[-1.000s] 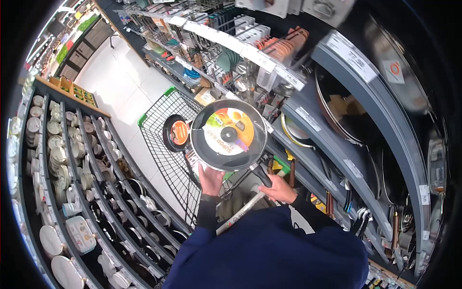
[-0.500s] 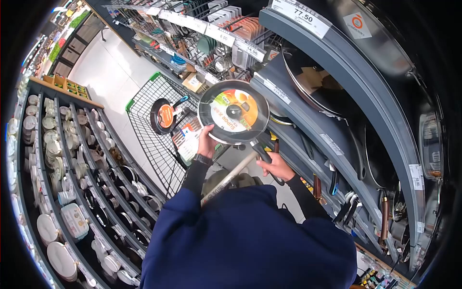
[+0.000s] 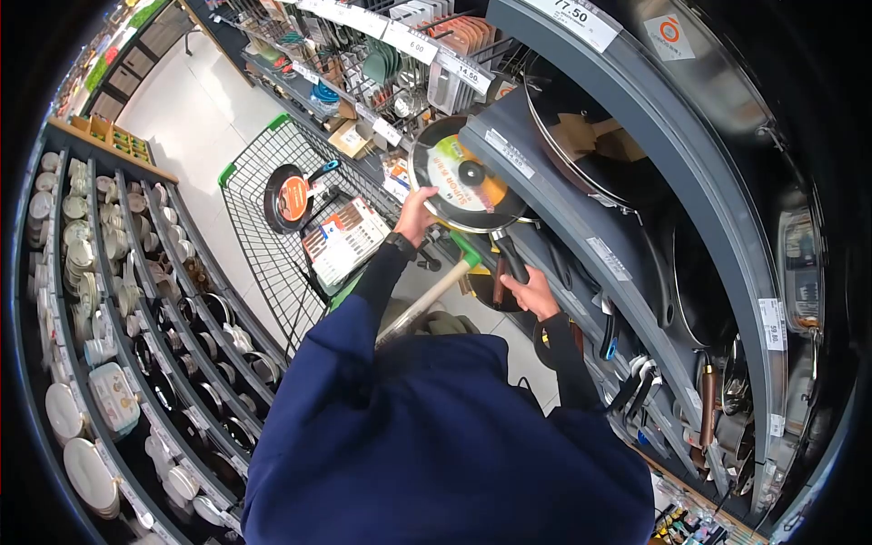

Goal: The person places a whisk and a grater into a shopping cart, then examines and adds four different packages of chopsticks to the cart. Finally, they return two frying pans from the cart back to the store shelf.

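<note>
A frying pan [image 3: 454,204] with a knobbed lid and a colourful paper label is held out in front of me. My left hand [image 3: 416,216] grips its near-left rim, thumb over the top. My right hand [image 3: 534,292] is wrapped around the black handle [image 3: 511,256]. The pan's far-right side passes under the edge of a grey shelf [image 3: 554,204], which hides part of it. Left of my left hand, a shopping cart [image 3: 250,204] holds a small pan [image 3: 289,200] with an orange label and a packaged knife set [image 3: 343,241].
Large pans [image 3: 590,136] stand on the shelf at right, with more handles hanging below. Kitchen tools [image 3: 391,64] hang on racks ahead. Shelves of dishes [image 3: 95,454] line the left side. Pale floor tiles [image 3: 173,91] show beyond the cart.
Both hands have moved the pan to the right and farther away, so its far side is now under the shelf edge. The cart's knife set shows more fully.
</note>
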Demonstrator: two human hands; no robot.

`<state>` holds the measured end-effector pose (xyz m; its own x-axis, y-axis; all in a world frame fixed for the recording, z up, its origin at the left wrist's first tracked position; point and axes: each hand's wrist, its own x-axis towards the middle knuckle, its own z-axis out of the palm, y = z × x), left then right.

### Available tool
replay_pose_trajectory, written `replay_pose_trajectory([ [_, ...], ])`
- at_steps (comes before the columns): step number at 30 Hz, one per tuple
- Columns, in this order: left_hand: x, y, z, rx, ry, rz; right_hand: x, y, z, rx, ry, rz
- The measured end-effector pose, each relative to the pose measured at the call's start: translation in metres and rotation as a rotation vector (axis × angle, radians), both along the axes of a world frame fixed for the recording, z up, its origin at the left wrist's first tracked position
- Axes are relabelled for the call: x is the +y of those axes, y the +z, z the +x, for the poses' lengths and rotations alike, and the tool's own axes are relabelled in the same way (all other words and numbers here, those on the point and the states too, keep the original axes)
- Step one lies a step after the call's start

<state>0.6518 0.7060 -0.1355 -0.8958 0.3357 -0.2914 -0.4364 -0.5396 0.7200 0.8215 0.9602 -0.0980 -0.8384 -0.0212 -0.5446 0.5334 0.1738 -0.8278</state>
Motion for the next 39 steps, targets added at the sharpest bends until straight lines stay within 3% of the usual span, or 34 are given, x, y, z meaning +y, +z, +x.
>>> replay_pose_trajectory([
  [2,0.006,0.005,-0.003,0.034,-0.065,0.000,0.003,0.002,0.001,0.041,-0.069,-0.035],
  [3,0.010,0.007,-0.004,0.033,-0.068,0.000,0.003,0.004,0.006,0.087,-0.094,0.065],
  [8,0.033,0.010,-0.023,0.102,-0.225,-0.265,0.039,-0.035,0.010,0.150,-0.121,0.102],
  [10,0.039,0.004,-0.033,0.097,-0.280,-0.272,0.065,-0.056,0.008,0.270,-0.070,0.335],
  [11,0.043,-0.003,-0.035,0.086,-0.336,-0.287,0.065,-0.026,0.006,0.147,-0.051,0.423],
  [16,0.073,-0.026,-0.048,-0.020,-0.302,-0.191,0.086,-0.032,0.000,0.315,0.012,0.644],
  [20,0.087,-0.047,-0.073,-0.061,-0.335,-0.221,0.101,-0.052,-0.008,0.216,-0.029,0.586],
  [23,0.095,-0.059,-0.080,-0.089,-0.351,-0.260,0.107,-0.058,-0.010,0.254,-0.001,0.711],
  [28,0.101,-0.071,-0.080,-0.091,-0.330,-0.223,0.122,-0.061,-0.025,0.098,0.115,0.834],
  [33,0.097,-0.060,-0.073,-0.039,-0.294,-0.235,0.125,-0.062,-0.032,0.073,0.148,0.805],
  [35,0.097,-0.062,-0.071,-0.037,-0.279,-0.239,0.128,-0.056,-0.038,-0.115,0.150,0.682],
  [37,0.100,-0.059,-0.069,-0.033,-0.256,-0.255,0.148,-0.085,-0.042,-0.110,0.141,0.674],
  [38,0.102,-0.060,-0.070,-0.027,-0.245,-0.298,0.135,-0.072,-0.045,-0.111,0.122,0.673],
  [39,0.103,-0.061,-0.071,-0.033,-0.258,-0.296,0.133,-0.050,-0.043,-0.052,0.192,0.879],
])
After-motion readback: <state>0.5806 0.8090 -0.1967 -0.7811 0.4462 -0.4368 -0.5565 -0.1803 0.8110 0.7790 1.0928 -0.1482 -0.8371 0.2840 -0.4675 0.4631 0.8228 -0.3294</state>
